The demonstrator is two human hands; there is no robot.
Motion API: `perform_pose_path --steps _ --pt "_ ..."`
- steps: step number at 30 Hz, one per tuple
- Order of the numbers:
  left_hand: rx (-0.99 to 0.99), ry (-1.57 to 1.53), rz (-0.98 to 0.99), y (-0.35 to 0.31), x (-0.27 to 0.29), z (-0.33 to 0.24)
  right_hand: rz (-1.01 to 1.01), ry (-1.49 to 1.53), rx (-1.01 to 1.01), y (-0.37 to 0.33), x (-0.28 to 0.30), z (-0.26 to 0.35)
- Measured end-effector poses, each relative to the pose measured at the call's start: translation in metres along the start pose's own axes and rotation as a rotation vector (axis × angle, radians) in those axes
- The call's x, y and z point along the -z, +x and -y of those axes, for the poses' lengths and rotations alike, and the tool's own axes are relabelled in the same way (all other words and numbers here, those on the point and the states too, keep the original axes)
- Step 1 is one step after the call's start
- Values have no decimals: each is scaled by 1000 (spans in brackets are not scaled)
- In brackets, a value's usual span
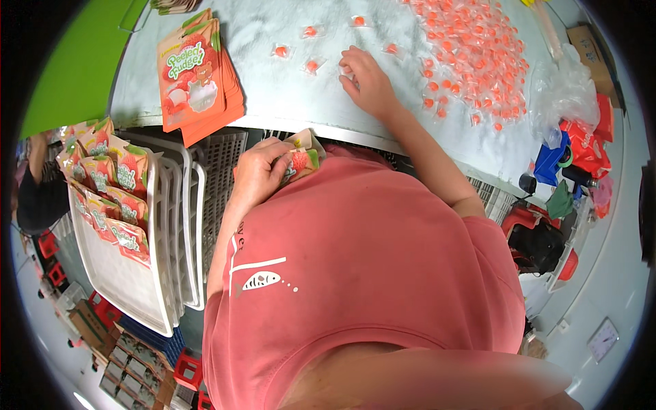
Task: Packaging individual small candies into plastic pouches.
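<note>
My left hand (258, 169) is closed on a small orange and green printed pouch (301, 164), held against my body just below the table edge. Part of the pouch is covered by the fingers. Over the pale blue table cover, my right hand (370, 83) has its fingers curled in, with a pale bit showing between thumb and fingertips that I cannot make out. Close to it lie several loose orange candies in clear wrappers, such as one candy (312, 66) left of the fingertips. A large pile of the same wrapped candies (471, 58) spreads to its right.
A fanned stack of flat orange pouches (176, 102) overhangs the table edge. At left stand white plastic trays (158, 301), the front one bearing several pouches (130, 174). A clear plastic bag (570, 85), a blue holder (552, 160) and red packaging (591, 154) sit at right.
</note>
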State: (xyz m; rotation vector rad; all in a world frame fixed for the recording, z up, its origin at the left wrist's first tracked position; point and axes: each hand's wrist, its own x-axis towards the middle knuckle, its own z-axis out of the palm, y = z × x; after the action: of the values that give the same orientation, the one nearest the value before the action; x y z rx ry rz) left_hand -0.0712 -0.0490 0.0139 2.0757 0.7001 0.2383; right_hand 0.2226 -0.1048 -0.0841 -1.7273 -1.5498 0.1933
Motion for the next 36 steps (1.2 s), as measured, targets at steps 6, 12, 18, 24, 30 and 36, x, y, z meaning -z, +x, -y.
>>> perform_pose_path --steps 6,12,18,24,30,36 --pt "-28 24 7 1 -1 3 21 2 52 -5 -2 23" --pt "-43 20 5 0 -1 5 5 -75 29 11 -5 34" --pt "-38 23 10 -2 -1 -4 96 -415 374 63 -34 54" --pt "-2 30 4 -5 -1 2 302 -421 329 62 -39 49" --pt "42 36 16 -2 3 1 -45 126 -70 7 31 12" --pt "2 36 57 7 3 1 -59 -64 -57 -29 17 11"
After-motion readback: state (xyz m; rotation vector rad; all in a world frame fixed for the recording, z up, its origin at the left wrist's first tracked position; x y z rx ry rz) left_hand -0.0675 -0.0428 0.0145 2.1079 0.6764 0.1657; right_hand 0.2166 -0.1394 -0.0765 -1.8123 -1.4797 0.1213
